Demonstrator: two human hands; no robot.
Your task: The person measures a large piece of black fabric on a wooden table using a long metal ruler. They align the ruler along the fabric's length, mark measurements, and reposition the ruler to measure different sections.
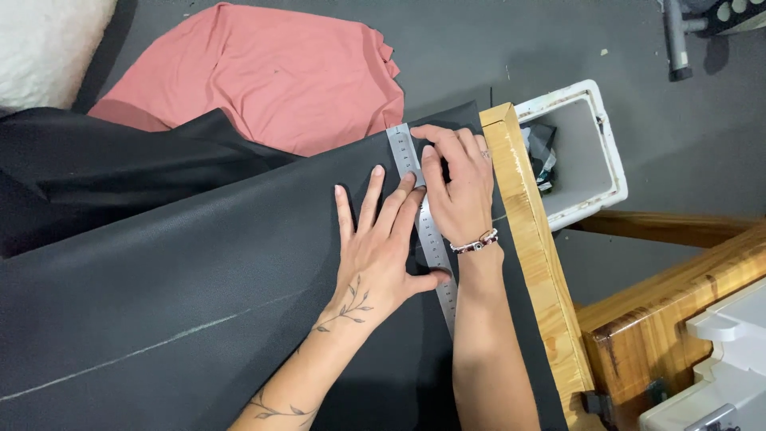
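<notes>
A metal ruler (403, 148) lies on black fabric (199, 271) spread over a wooden table (531, 239), running along its right side. My left hand (379, 247) lies flat with spread fingers on the fabric, its thumb and fingertips pressing the ruler. My right hand (455, 183) rests on the ruler's right side near the table edge, fingers curled as if pinching something small; what it holds is hidden. A pale chalk line (152, 347) crosses the fabric at the lower left.
Pink fabric (271, 72) lies on the grey floor beyond the black cloth. A white bin (606, 160) with scraps stands right of the table. A wooden bench (670, 311) and a white machine (726, 359) are at the lower right.
</notes>
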